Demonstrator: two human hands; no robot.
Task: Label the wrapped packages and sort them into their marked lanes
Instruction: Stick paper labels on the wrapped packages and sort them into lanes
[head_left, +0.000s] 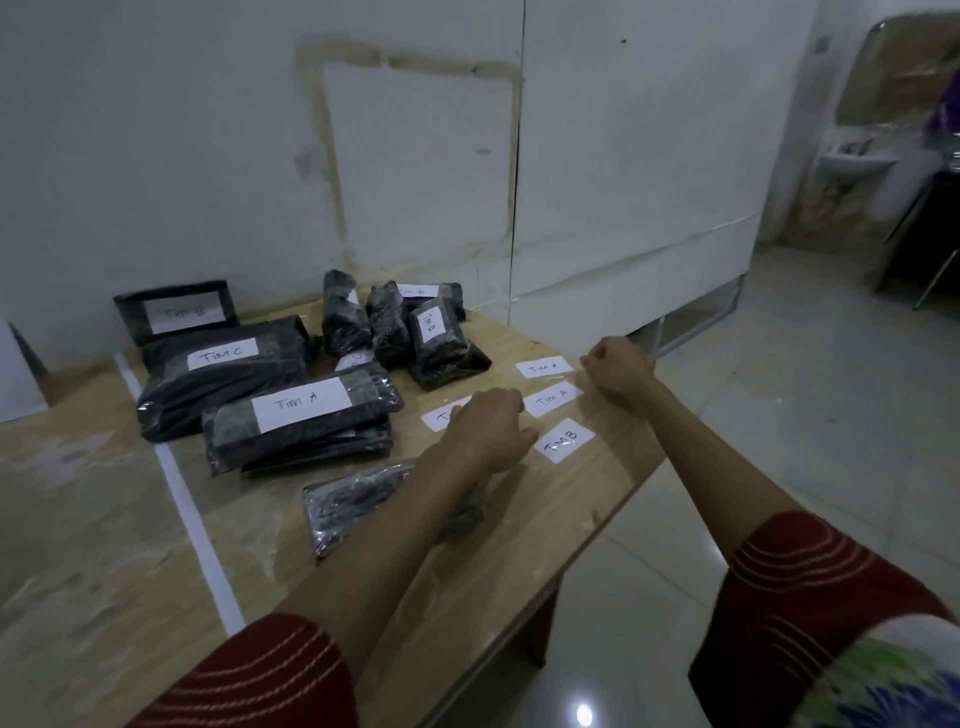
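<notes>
One label (435, 417) lies under the left hand (488, 431), grip unclear; right hand (615, 370) curled tight, empty.

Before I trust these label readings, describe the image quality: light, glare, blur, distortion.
Head view: dim, bluish light; a glare spot on the floor tiles; the white tape line runs straight, so little distortion; top right corner is smeared; the far label is too soft to read, the Tim A label legible.
</notes>
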